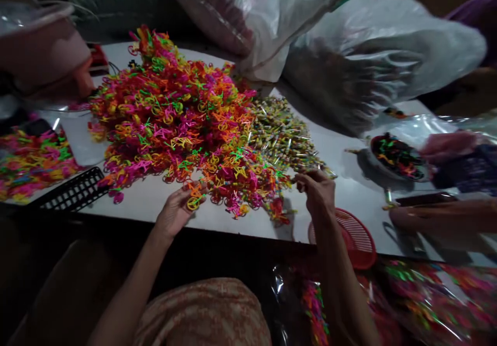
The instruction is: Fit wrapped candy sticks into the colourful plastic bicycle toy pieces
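A big heap of small neon plastic pieces, pink, orange, yellow and green, covers the white table. My left hand lies palm up at the heap's near edge with a yellow and orange piece held in its fingers. My right hand is pinched at the right edge of the heap, on something small that I cannot make out. Beside it lies a pile of thin, pale stick-like items.
A red mesh basket hangs over the table's near edge under my right wrist. A black grid tray lies at the left. Large plastic bags stand at the back. Another person's hands work at a bowl of pieces on the right.
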A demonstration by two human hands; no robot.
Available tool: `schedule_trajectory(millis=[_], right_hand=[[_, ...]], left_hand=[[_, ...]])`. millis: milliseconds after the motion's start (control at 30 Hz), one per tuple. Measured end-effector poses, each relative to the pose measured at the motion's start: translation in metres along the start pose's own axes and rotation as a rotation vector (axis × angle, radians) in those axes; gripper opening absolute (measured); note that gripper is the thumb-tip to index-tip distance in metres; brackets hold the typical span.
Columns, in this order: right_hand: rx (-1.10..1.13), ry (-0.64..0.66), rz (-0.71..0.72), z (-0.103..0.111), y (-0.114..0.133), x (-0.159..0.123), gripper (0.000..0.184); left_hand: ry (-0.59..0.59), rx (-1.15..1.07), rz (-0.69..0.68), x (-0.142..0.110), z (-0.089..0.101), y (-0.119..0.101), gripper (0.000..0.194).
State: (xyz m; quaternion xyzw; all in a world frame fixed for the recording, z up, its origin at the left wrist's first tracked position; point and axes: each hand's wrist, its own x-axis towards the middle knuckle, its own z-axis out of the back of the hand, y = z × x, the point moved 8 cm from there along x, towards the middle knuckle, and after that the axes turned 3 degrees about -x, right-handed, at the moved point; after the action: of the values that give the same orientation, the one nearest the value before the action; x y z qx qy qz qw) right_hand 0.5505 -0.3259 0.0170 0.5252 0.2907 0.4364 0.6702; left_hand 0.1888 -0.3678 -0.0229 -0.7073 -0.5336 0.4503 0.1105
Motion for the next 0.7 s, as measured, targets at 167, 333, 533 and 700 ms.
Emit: schedule_trajectory(millis=[167,333,533,700], right_hand=[[0.347,0.473,-0.223,-0.107,0.034,-0.097,0.025],[0.431,0.548,-0.254,-0.154,0.047,-0.132,0.024],[0.233,0.693,0.143,-0.162,0.077,-0.128,0.011],[0.145,0.877,0.134,-0.167,0.064,-0.130,0.013]], left_hand=[[0.016,0.053,-0.002,-0.012,-0.004,0.013,0.027],[-0.050,0.319,-0.177,-0.014,0.001,0.011,0.034],[-0.010,0.748,-0.311,-0.013,-0.001,0.000,0.023],[0.105,0.620,-0.197,-0.015,-0.006,0.000,0.045]])
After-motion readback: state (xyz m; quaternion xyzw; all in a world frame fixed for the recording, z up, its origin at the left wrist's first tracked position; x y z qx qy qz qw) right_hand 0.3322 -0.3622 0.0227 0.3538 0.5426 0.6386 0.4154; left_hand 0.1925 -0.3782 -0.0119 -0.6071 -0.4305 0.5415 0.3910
